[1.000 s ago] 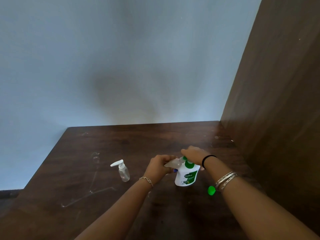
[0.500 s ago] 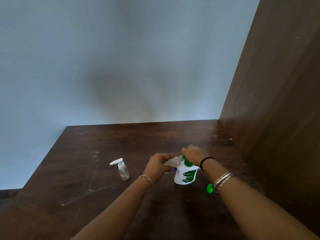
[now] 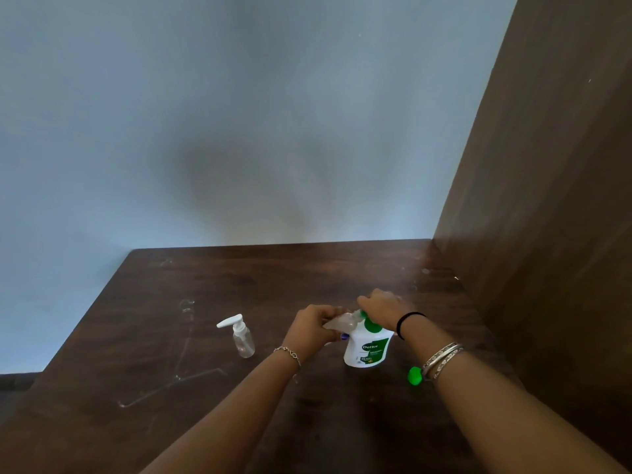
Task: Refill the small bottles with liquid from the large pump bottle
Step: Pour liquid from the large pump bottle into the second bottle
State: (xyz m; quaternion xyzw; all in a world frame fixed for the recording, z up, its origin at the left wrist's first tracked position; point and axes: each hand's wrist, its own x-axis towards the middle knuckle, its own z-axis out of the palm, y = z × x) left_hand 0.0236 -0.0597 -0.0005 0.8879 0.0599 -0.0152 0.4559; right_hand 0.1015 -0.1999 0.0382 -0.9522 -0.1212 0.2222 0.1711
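Observation:
The large white and green pump bottle [image 3: 367, 348] stands upright on the dark wooden table [image 3: 239, 275]. My right hand [image 3: 383, 307] rests on top of its green pump head, fingers curved over it. My left hand [image 3: 313, 326] grips a small clear bottle [image 3: 340, 323], tilted with its mouth at the pump's nozzle. A second small clear bottle with a white pump top [image 3: 241, 336] stands upright to the left, apart from both hands. A small green cap [image 3: 415, 375] lies on the table beside my right wrist.
A brown wooden panel [image 3: 547, 200] rises along the table's right side. A pale blue wall [image 3: 239, 114] stands behind the table. Faint scratch marks [image 3: 178, 378] run across the table's left part.
Both hands and the bottles stay where they were; only the camera view has shifted slightly.

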